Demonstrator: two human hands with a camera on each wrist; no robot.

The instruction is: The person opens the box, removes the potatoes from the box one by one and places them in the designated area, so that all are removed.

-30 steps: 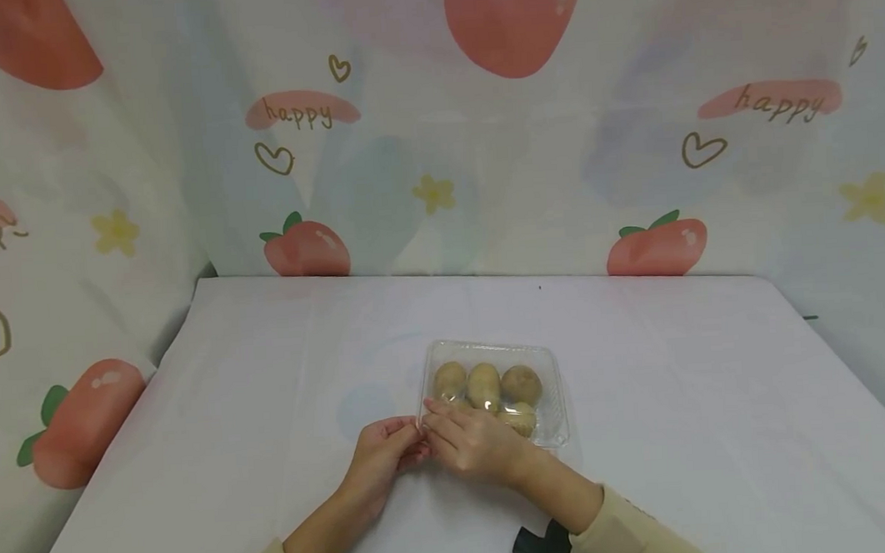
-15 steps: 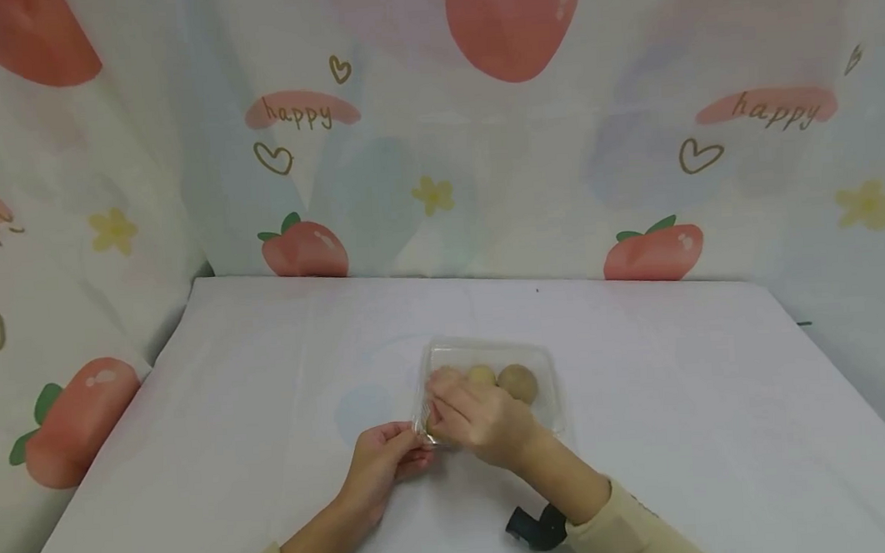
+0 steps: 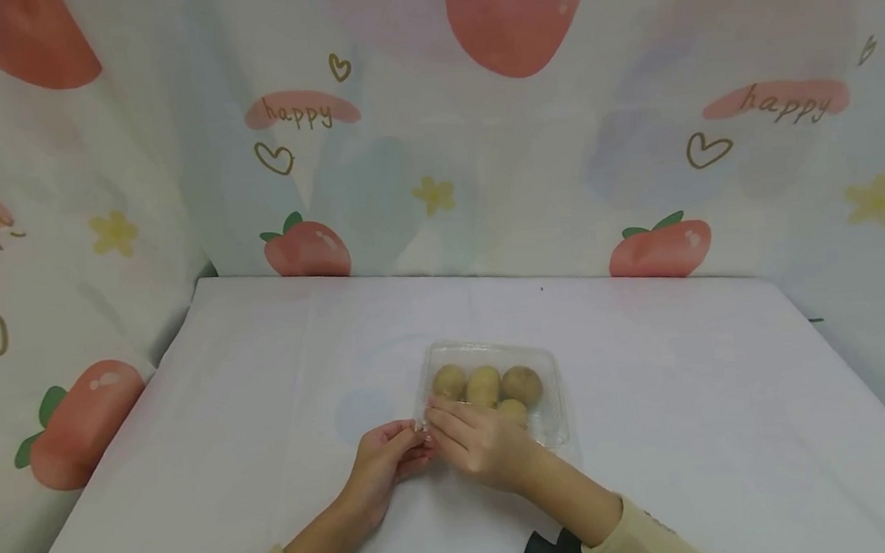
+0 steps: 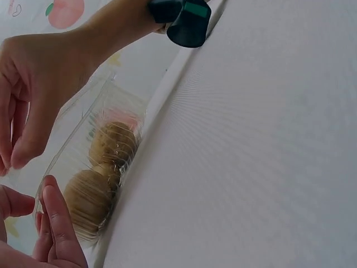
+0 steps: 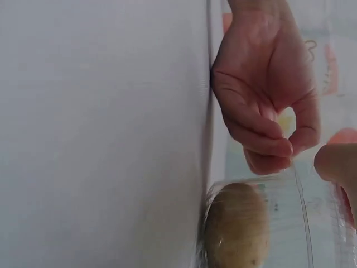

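A clear plastic box with several potatoes in it lies on the table in the head view. My left hand pinches the rim at its near left corner, thumb above and fingers below. Over the box's near left part reaches my right hand, its fingertips close beside the left ones and covering some potatoes. In the right wrist view the clear lid stands slightly apart from the base's rim, with the right thumb and fingers at its edge. The left wrist view shows two potatoes through the box wall.
A white cloth covers the table. Behind and to the left hangs a printed curtain with peaches and "happy" lettering. A dark strap piece sits at the right wrist, near the sleeve.
Half a second ago my right hand rose up and back over the potatoes, uncovering the near left corner; now it is down at that corner again. The left hand keeps its hold.
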